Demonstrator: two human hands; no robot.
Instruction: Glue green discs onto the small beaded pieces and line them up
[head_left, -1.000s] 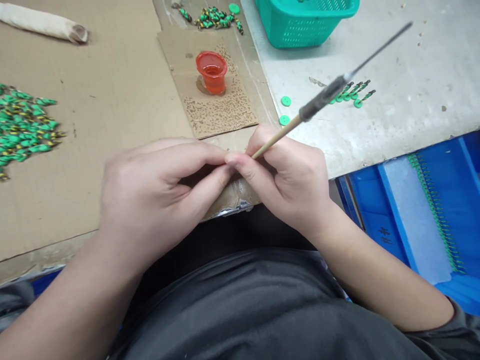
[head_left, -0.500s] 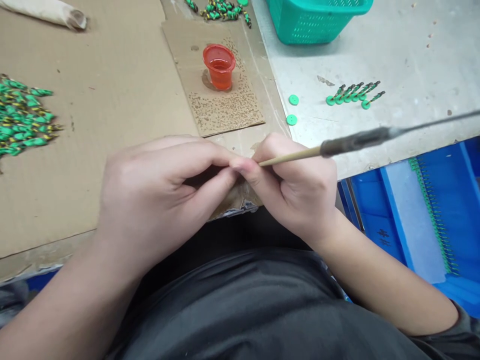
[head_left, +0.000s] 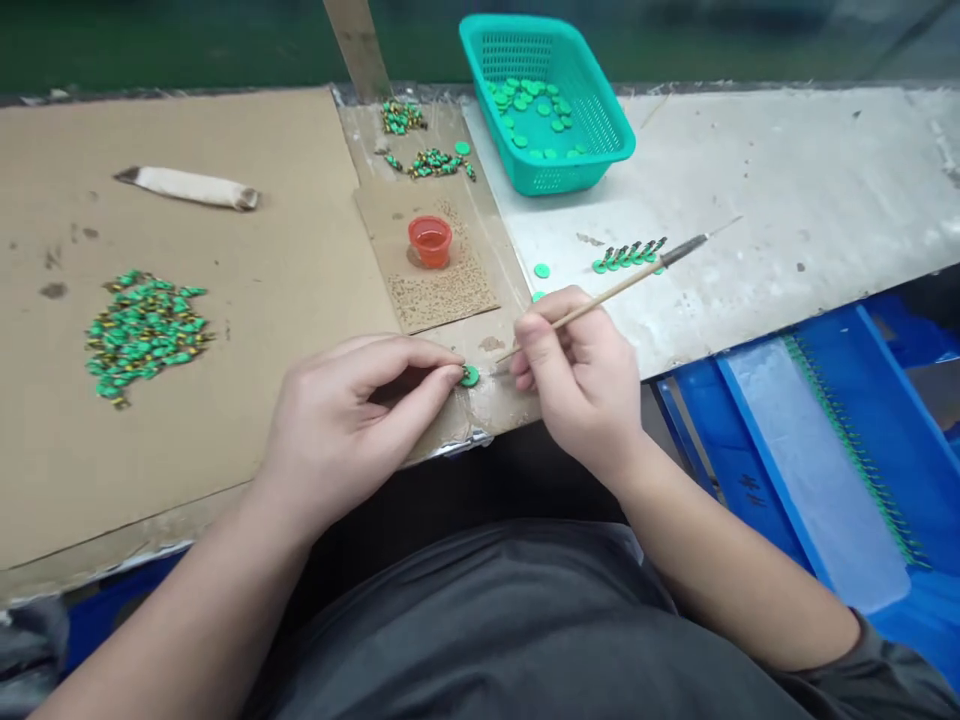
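My left hand (head_left: 352,410) is closed at the table's front edge, thumb and forefinger pinched at a small green disc (head_left: 470,375). A dark bit shows where the disc meets the fingertips; most of whatever is pinched there is hidden. Just to the right, my right hand (head_left: 581,385) grips a thin wooden stick tool (head_left: 611,292) with a dark sleeve and a fine needle-like end pointing up and right. Its lower end points toward the disc, with a small gap between them. Ahead of my hands, a red cup (head_left: 430,243) of liquid stands on a spotted cardboard piece (head_left: 442,305).
A green basket (head_left: 622,150) holds several green discs. Small green-and-dark pieces lie in a heap (head_left: 150,330) at left. A row of pieces on discs (head_left: 630,258) stands at right. Also present are a cloth roll (head_left: 191,188) and a blue bin (head_left: 780,440) below the table.
My hands have moved apart, and the green disc now shows at my left fingertips. The stick tool has tilted up. The view has shifted, showing the whole basket and the table's back edge.
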